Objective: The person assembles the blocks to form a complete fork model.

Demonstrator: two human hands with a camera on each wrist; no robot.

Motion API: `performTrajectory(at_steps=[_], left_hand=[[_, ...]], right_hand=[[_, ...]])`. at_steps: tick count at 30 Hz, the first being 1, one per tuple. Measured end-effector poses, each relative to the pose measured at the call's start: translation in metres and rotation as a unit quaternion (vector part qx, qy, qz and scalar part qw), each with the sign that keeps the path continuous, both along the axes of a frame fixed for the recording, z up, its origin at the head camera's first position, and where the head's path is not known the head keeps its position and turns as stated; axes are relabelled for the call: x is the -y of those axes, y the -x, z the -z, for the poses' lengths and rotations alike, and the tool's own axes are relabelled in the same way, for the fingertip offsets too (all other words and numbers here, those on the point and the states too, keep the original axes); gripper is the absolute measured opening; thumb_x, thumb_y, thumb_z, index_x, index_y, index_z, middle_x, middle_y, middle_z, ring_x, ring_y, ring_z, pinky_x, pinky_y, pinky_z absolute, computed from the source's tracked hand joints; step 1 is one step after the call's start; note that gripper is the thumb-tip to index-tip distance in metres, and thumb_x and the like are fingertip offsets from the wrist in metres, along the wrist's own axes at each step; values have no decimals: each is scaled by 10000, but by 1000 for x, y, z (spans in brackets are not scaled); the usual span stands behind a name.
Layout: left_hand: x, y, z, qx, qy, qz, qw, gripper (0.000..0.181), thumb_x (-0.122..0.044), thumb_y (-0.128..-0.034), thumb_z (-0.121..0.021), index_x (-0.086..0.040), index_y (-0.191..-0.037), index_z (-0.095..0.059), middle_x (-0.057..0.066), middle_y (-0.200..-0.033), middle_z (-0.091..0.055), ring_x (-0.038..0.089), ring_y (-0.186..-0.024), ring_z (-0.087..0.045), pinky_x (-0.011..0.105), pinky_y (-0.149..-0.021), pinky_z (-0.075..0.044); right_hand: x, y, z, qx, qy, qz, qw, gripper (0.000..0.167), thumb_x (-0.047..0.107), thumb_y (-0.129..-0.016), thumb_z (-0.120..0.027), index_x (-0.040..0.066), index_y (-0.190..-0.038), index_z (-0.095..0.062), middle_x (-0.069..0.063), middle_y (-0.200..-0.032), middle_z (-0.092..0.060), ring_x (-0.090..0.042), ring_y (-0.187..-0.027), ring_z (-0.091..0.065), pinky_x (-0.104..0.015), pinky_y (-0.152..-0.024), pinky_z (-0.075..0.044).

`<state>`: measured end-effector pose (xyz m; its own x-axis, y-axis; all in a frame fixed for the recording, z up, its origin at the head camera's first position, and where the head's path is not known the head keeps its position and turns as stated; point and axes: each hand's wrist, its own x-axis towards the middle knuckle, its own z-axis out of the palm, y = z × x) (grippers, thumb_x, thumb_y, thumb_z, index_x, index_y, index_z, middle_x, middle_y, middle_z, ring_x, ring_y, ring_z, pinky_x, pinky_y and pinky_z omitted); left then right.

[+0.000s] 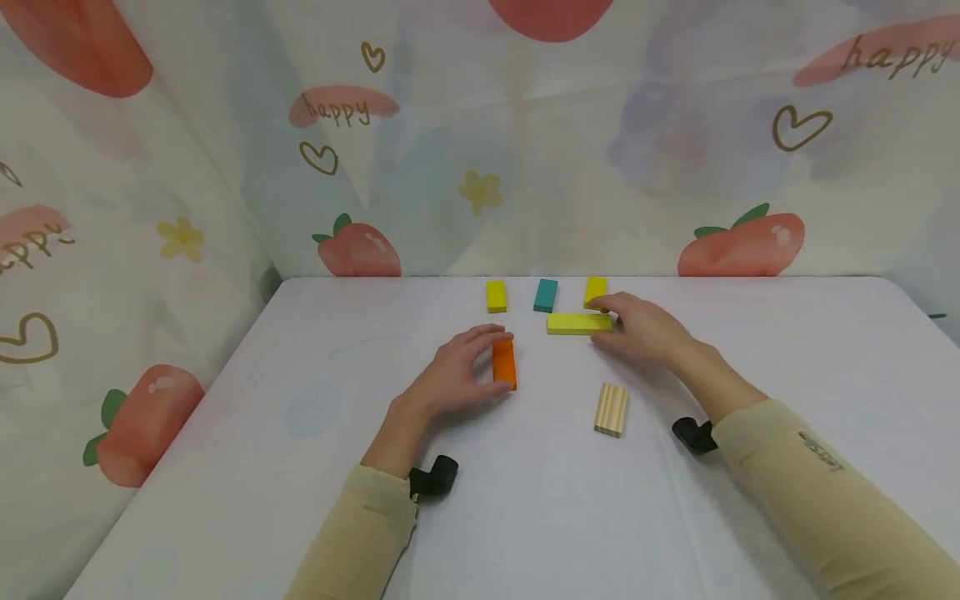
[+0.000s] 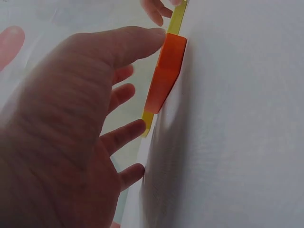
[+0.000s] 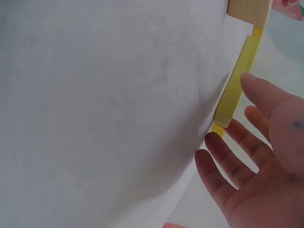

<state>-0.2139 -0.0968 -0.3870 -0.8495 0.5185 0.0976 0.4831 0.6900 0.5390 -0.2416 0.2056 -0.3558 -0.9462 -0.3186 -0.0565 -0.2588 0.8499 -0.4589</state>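
In the head view my left hand (image 1: pixel 459 371) curves around an orange block (image 1: pixel 505 364), thumb by its near end and fingers by its far end. The left wrist view shows the thumb at the orange block's (image 2: pixel 166 73) edge, while the visible fingertips sit apart from it. My right hand (image 1: pixel 647 332) is at the right end of a long yellow-green block (image 1: pixel 572 324). From the right wrist, its thumb overlaps that block's (image 3: pixel 235 85) side and the index finger stays apart. Directly behind lies a yellow block (image 1: pixel 596 292), partly covered by the index finger.
Another yellow block (image 1: pixel 496 297) and a teal block (image 1: pixel 545 295) lie near the table's back edge. A light wooden block (image 1: pixel 611 410) with grooves lies nearer, between the forearms. A patterned cloth (image 1: pixel 525 150) hangs behind the white table (image 1: pixel 525 517).
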Motion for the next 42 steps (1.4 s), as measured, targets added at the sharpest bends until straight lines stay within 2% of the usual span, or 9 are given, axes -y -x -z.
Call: performTrajectory(at_steps=[5,10,15,27,34,42], left_hand=[[3,0,2,-72,188,148,9997,575,-334,-889,-767,-177,-1412,-589,-22,-1511,-467,198,-1401,-396,460,-1153,-309],[4,-1,2,41,332,194,9993,545,-308,-890,-771,-180,-1393,-604,-17,-1518,-466,194,-1402,-402,462,-1170,-265],[4,-2,3,153,353,196,9991,520,-287,-908,-753,-189,-1397,-605,-25,-1522,-463,171,-1410,-393,497,-1186,-222],[5,-3,3,64,337,206,9992,482,-261,-932,-732,-187,-1396,-621,-32,-1500,-500,147,-1421,-388,524,-1185,-215],[-3,-2,5,112,316,241,9991,491,-271,-943,-720,-200,-1415,-606,-38,-1509,-494,145,-1419,-393,516,-1197,-189],[-14,-2,2,206,535,209,9981,502,-289,-950,-715,-213,-1431,-593,-58,-1519,-480,134,-1430,-374,494,-1206,-176]], right_hand=[[2,2,1,82,-56,24,9999,548,192,-965,-692,41,-1457,-505,-233,-1427,-499,-407,-1176,-552,-577,-1033,-437],[4,4,2,74,-139,30,9999,537,173,-961,-698,34,-1446,-516,-228,-1394,-525,-392,-1146,-557,-572,-1024,-446],[5,6,2,63,-230,31,9997,517,152,-955,-705,13,-1422,-534,-227,-1362,-546,-377,-1106,-557,-556,-1000,-464],[6,9,2,27,-351,15,9994,460,118,-957,-704,-8,-1381,-578,-223,-1325,-581,-353,-1046,-552,-533,-969,-479],[3,10,1,-15,-373,-12,9993,445,135,-957,-709,-10,-1363,-598,-216,-1316,-594,-341,-1022,-548,-513,-945,-488],[0,13,2,-17,-295,18,9996,443,144,-959,-707,2,-1365,-598,-215,-1329,-587,-348,-1039,-540,-516,-942,-484]])
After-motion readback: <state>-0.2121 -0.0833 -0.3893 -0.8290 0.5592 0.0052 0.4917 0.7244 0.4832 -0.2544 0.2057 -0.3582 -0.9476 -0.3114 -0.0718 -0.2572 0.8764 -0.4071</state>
